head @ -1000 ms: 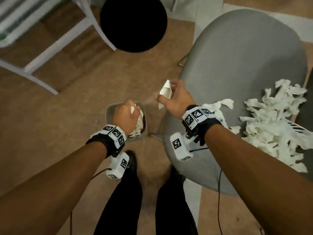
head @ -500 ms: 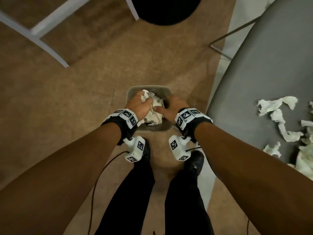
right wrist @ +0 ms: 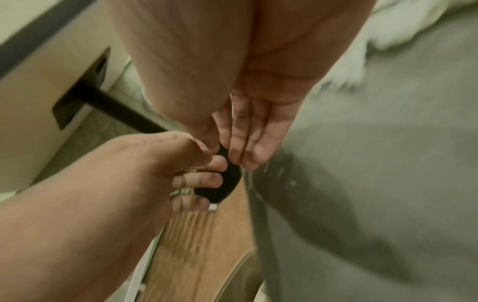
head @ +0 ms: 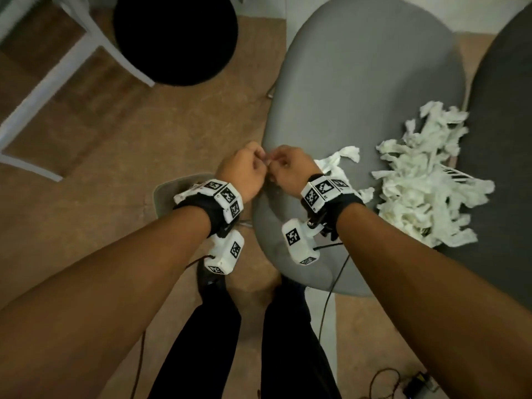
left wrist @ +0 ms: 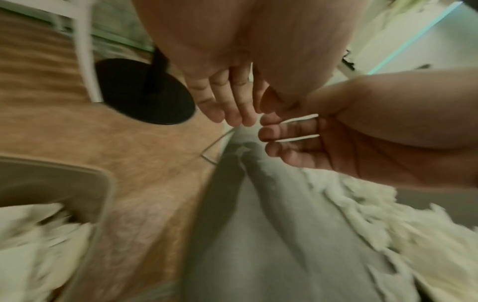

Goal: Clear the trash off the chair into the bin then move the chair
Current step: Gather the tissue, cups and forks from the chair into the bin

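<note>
The grey chair seat carries a big pile of torn white tissue on its right side. One loose strip lies nearer me. My left hand and right hand meet fingertip to fingertip over the seat's left edge. Both have relaxed fingers and I see nothing held. The small grey bin stands on the floor under my left wrist, with tissue inside.
A black round base and white frame legs stand on the brown floor at the far left. A dark grey surface borders the chair on the right. My legs are below, and a cable with a small device lies at the bottom right.
Half a second ago both hands were down in the bin on the tissue. They have lifted out empty and moved right, over the chair's left edge.
</note>
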### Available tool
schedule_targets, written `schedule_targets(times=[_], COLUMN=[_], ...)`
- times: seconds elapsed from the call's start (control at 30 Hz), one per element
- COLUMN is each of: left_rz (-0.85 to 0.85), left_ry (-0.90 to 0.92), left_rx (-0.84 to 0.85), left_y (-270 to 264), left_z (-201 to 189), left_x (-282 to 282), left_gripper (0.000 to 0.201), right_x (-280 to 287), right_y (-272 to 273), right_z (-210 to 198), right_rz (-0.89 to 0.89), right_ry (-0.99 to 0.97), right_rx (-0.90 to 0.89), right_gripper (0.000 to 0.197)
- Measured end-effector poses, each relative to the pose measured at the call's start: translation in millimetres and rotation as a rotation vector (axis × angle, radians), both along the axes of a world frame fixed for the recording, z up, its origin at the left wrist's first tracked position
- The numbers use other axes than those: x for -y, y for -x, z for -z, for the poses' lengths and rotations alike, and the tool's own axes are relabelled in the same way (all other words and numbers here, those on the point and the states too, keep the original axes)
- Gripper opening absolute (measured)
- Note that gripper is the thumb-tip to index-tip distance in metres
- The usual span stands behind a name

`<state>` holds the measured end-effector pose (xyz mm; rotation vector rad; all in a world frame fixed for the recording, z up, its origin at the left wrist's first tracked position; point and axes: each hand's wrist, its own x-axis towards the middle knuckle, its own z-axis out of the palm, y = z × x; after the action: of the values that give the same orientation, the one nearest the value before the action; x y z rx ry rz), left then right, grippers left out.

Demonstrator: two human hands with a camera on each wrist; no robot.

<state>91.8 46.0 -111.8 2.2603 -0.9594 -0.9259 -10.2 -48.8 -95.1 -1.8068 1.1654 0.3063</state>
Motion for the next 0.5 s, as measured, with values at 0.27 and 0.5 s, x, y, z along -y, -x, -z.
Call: schedule_targets(times=[0.27, 0.5], left_rz=[0.72, 0.837], left_ry=[-0.173, -0.016], left_rx=[0.207, 0.188], left_y=[126, 170], left_z=[-11, 3], left_x=[76, 74], left_gripper=[0.107, 0.014], right_x=[119, 156], right_y=[156, 225], right_z=[-30, -43], right_rz=[0.239, 0.047], right_ry=[0.166, 0.419], right_rx=[0.047, -0.172], right_gripper=[0.014, 0.046])
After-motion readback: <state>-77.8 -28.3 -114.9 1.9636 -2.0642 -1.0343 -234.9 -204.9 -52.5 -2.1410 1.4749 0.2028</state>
